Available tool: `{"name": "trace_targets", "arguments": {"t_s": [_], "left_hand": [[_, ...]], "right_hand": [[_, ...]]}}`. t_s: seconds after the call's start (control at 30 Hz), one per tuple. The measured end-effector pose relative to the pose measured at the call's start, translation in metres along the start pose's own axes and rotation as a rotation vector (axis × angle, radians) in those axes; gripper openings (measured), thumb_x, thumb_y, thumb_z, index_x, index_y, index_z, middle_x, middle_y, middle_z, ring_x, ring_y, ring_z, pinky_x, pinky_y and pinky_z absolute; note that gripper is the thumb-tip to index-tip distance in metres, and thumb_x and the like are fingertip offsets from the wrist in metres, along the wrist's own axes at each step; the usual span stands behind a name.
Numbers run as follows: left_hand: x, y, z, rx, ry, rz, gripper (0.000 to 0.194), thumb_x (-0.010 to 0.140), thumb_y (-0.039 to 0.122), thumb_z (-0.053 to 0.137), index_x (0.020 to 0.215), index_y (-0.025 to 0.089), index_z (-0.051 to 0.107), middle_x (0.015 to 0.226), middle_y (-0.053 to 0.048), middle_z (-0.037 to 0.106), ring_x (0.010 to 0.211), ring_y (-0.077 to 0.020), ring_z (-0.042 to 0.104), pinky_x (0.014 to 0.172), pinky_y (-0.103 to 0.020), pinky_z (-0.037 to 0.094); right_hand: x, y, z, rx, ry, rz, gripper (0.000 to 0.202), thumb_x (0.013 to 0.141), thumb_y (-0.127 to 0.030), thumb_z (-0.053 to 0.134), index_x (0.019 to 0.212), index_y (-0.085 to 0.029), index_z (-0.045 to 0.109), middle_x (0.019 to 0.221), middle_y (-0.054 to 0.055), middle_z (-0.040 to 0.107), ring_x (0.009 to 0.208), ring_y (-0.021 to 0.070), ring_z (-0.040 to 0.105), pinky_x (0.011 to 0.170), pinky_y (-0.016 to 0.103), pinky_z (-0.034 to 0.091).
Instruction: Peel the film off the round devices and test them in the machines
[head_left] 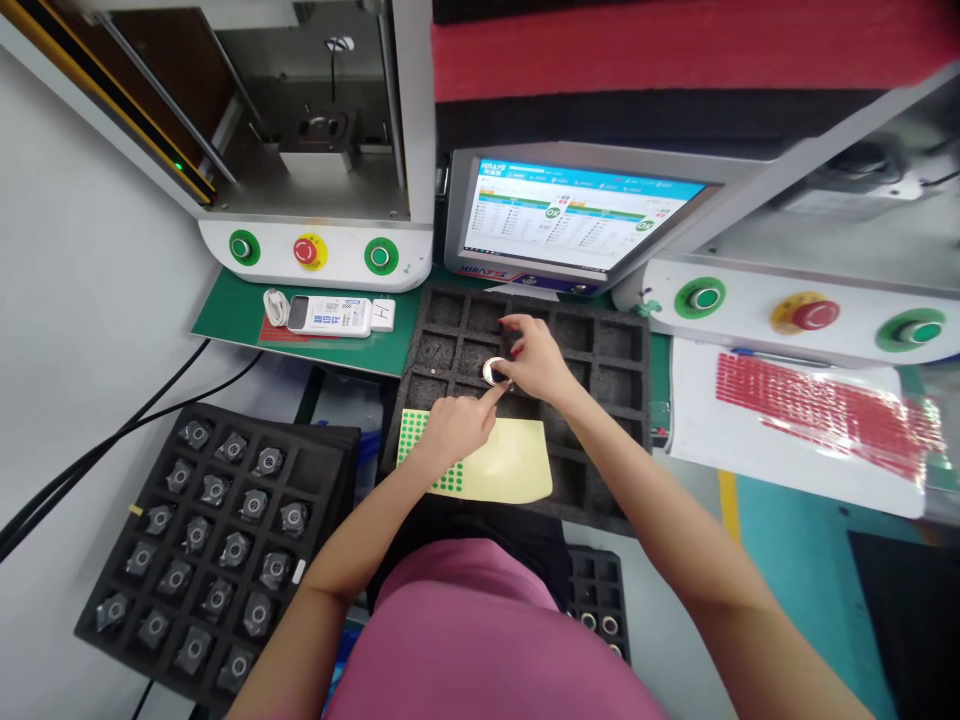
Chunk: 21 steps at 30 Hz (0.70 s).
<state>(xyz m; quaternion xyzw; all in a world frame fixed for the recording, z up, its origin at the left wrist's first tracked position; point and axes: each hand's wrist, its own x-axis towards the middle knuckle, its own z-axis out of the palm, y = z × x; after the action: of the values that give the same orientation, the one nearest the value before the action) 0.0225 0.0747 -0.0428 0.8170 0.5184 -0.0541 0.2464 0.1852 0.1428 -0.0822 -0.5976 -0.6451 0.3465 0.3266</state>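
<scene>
A small round part with a pale face and shiny rim (493,371) is held over the black foam tray (626,400) by my right hand (534,358), its thumb on the part and other fingers curled. My left hand (459,428) reaches in from the left, its index finger stretched towards the part's lower edge; its other fingers are curled, and whether they hold anything is hidden. Beneath my left hand, a yellow sheet with green dot stickers (510,460) lies across the front of the foam tray.
A foam tray of bagged parts (214,490) stands at the left. Behind are a screen (577,220) and machines with green and red buttons (306,251). A white handheld device (330,316) lies back left, red label strips (817,410) lie right, and a smaller tray (600,575) is low.
</scene>
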Motion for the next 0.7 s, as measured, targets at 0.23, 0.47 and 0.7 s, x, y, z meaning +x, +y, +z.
{"name": "trace_targets", "arguments": {"t_s": [0.23,0.47,0.7], "left_hand": [[-0.03,0.003,-0.004,-0.096,-0.046,0.072,0.031,0.099,0.028,0.044,0.112,0.023,0.072,0.099,-0.01,0.078,0.091,-0.0251,0.075,0.082,-0.035,0.054],[-0.036,-0.005,-0.01,-0.145,-0.064,0.124,0.029,0.097,0.023,0.046,0.109,0.019,0.072,0.1,-0.012,0.079,0.093,-0.0263,0.075,0.083,-0.035,0.053],[-0.01,-0.017,-0.035,-0.189,-0.001,0.263,0.032,0.095,0.031,0.043,0.102,0.021,0.074,0.087,-0.006,0.08,0.081,-0.0224,0.076,0.07,-0.028,0.052]], "right_hand": [[-0.021,-0.017,-0.006,-0.018,-0.099,-0.194,0.066,0.066,-0.014,0.071,0.127,-0.023,0.047,0.142,0.015,0.038,0.113,0.0278,0.06,0.095,0.049,0.057],[-0.015,-0.024,0.007,-0.116,-0.11,-0.193,0.071,0.064,0.005,0.058,0.131,-0.016,0.049,0.153,0.022,0.03,0.137,0.0329,0.048,0.106,0.046,0.05],[-0.02,-0.047,-0.02,-0.232,0.138,-0.194,0.078,0.064,0.005,0.06,0.136,-0.021,0.048,0.158,0.009,0.032,0.124,0.0196,0.06,0.097,0.03,0.056]]}}
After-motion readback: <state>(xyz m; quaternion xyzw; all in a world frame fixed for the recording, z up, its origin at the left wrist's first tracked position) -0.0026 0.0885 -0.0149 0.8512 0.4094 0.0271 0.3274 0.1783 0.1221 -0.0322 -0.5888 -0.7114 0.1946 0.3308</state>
